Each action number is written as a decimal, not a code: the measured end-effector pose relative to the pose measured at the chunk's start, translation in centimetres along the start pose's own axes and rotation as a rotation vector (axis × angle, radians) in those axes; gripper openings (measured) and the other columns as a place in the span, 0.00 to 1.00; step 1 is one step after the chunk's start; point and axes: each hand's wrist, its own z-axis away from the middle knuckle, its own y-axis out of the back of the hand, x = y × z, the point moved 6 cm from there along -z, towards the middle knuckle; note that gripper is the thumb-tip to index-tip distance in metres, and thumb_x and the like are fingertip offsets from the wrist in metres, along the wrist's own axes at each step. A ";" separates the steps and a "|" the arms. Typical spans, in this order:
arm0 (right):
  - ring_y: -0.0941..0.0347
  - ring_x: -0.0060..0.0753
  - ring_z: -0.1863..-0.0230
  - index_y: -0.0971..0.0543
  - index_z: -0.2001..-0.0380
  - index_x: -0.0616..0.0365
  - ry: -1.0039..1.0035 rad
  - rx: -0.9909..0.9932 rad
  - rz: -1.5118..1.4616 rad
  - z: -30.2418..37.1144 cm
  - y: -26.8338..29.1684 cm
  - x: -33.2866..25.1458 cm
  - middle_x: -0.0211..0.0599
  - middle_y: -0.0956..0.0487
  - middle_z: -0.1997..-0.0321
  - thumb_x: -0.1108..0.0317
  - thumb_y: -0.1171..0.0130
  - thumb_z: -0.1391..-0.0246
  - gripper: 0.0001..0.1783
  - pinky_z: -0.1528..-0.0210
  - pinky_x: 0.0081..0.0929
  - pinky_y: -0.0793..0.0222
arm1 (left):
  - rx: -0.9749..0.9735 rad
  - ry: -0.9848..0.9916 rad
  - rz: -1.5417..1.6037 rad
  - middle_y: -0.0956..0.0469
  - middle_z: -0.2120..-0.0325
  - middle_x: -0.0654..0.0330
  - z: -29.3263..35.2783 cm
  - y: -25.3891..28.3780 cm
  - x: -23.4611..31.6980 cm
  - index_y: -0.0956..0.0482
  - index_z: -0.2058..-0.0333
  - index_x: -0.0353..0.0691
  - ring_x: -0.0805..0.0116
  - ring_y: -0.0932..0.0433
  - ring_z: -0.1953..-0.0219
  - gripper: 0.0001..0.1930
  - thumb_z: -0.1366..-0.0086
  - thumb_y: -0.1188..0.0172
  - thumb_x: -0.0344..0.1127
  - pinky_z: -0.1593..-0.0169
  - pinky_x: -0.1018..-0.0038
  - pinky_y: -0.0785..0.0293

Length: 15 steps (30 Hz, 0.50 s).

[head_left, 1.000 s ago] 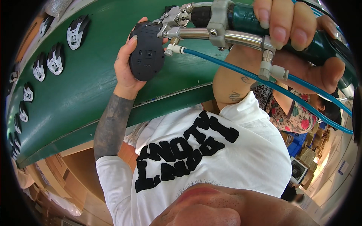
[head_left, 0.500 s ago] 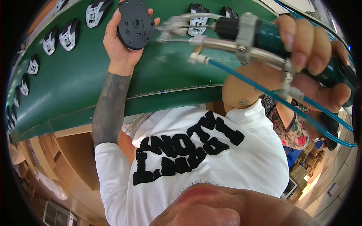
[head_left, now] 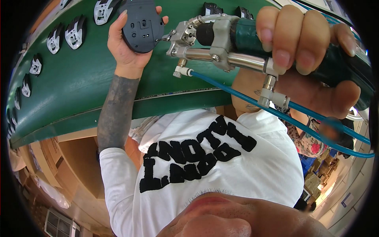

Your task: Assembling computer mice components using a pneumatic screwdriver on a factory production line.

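A black computer mouse is held with its underside toward me by my left hand, thumb on one side and fingertips on the other. My right hand wraps round a dark green power screwdriver, which lies almost level. Clamped to the screwdriver is a shiny metal air cylinder with white elbow fittings and blue hoses. The tool's metal nose points left, and its thin tip meets the mouse's underside near its right edge. Whether a screw sits under the tip is too small to tell.
On the green tabletop, several half-assembled mouse bodies in black and white form a curved row at left. Two more, including a mouse body, lie behind the tool. Another person's patterned sleeve shows at right, cartons below left.
My right hand has brought the screwdriver left, so its tip now reaches the mouse. The mouse has shifted slightly in my left hand. The tool is less blurred.
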 end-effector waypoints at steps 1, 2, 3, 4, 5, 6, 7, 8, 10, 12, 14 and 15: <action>0.31 0.31 0.61 0.32 0.43 0.51 -0.005 0.000 0.000 0.0 0.0 0.1 0.31 0.29 0.62 0.39 0.47 0.47 0.35 0.51 0.34 0.42 | 0.025 0.014 0.020 0.27 0.51 0.55 0.1 0.0 -0.1 0.35 0.41 0.48 0.57 0.23 0.58 0.26 0.39 0.50 0.42 0.57 0.58 0.23; 0.31 0.31 0.61 0.32 0.43 0.51 -0.006 0.001 0.005 0.1 0.0 0.4 0.32 0.29 0.62 0.39 0.47 0.47 0.35 0.51 0.34 0.42 | 0.026 0.015 0.020 0.27 0.51 0.55 0.1 0.1 -0.3 0.35 0.41 0.48 0.57 0.23 0.58 0.26 0.39 0.50 0.42 0.57 0.58 0.23; 0.31 0.31 0.61 0.32 0.43 0.51 -0.006 0.000 0.007 0.1 -0.1 0.5 0.32 0.29 0.62 0.39 0.47 0.47 0.35 0.51 0.34 0.42 | 0.051 0.024 0.034 0.26 0.52 0.55 0.1 0.2 -0.4 0.35 0.41 0.48 0.57 0.23 0.58 0.25 0.38 0.50 0.43 0.57 0.58 0.23; 0.31 0.31 0.61 0.32 0.43 0.51 -0.009 0.001 0.010 0.0 -0.1 0.7 0.32 0.29 0.62 0.39 0.47 0.47 0.35 0.51 0.34 0.42 | 0.076 0.034 0.049 0.25 0.53 0.55 0.2 0.4 -0.5 0.35 0.42 0.48 0.57 0.22 0.59 0.25 0.38 0.51 0.43 0.57 0.58 0.23; 0.31 0.31 0.61 0.32 0.43 0.51 -0.010 -0.001 0.017 -0.1 -0.1 0.8 0.32 0.29 0.62 0.39 0.47 0.47 0.36 0.51 0.34 0.42 | 0.077 0.034 0.048 0.25 0.53 0.55 0.2 0.5 -0.4 0.35 0.42 0.48 0.57 0.22 0.59 0.25 0.38 0.51 0.43 0.57 0.58 0.23; 0.31 0.32 0.61 0.32 0.43 0.51 -0.015 -0.002 0.025 -0.1 -0.1 0.7 0.32 0.29 0.62 0.39 0.47 0.47 0.36 0.51 0.34 0.42 | 0.041 0.040 0.037 0.25 0.54 0.56 0.1 0.3 -0.5 0.33 0.43 0.47 0.58 0.23 0.58 0.25 0.38 0.48 0.43 0.56 0.59 0.23; 0.31 0.32 0.61 0.32 0.43 0.51 -0.021 -0.005 0.037 -0.2 0.0 0.6 0.32 0.29 0.62 0.39 0.47 0.47 0.36 0.51 0.34 0.42 | 0.005 0.047 0.026 0.24 0.55 0.56 0.0 0.3 -0.6 0.31 0.44 0.46 0.58 0.23 0.57 0.24 0.39 0.45 0.42 0.55 0.61 0.24; 0.31 0.32 0.61 0.32 0.43 0.51 -0.026 -0.004 0.054 -0.3 0.1 0.4 0.32 0.29 0.62 0.39 0.47 0.47 0.36 0.51 0.34 0.42 | 0.005 0.051 0.027 0.24 0.55 0.56 -0.2 0.9 -0.6 0.31 0.44 0.46 0.58 0.23 0.57 0.24 0.39 0.45 0.42 0.55 0.61 0.24; 0.31 0.32 0.61 0.32 0.43 0.51 -0.025 0.028 0.065 -0.3 0.4 -0.6 0.32 0.29 0.62 0.39 0.46 0.47 0.36 0.51 0.34 0.42 | 0.061 0.014 -0.081 0.33 0.46 0.50 -0.8 2.5 -0.3 0.35 0.45 0.43 0.50 0.29 0.48 0.20 0.33 0.54 0.43 0.43 0.48 0.33; 0.30 0.29 0.63 0.28 0.48 0.51 0.014 0.131 0.010 0.4 0.8 -2.5 0.30 0.27 0.65 0.40 0.43 0.50 0.33 0.52 0.31 0.42 | 0.102 0.033 -0.083 0.32 0.46 0.50 -1.1 3.5 -0.5 0.34 0.46 0.43 0.50 0.28 0.48 0.19 0.32 0.54 0.43 0.43 0.48 0.33; 0.29 0.27 0.65 0.24 0.53 0.50 0.025 0.184 -0.059 0.8 1.3 -3.0 0.27 0.26 0.66 0.40 0.40 0.51 0.30 0.53 0.28 0.41 | 0.074 0.057 -0.057 0.31 0.48 0.50 -1.2 3.8 -0.9 0.33 0.47 0.44 0.50 0.26 0.50 0.19 0.32 0.55 0.44 0.44 0.49 0.31; 0.29 0.27 0.65 0.24 0.53 0.50 0.028 0.192 -0.054 0.7 1.1 -2.9 0.27 0.26 0.66 0.40 0.40 0.51 0.30 0.53 0.28 0.41 | 0.072 0.067 -0.060 0.31 0.48 0.50 -1.2 3.8 -1.2 0.33 0.47 0.44 0.50 0.26 0.50 0.19 0.32 0.55 0.44 0.44 0.49 0.31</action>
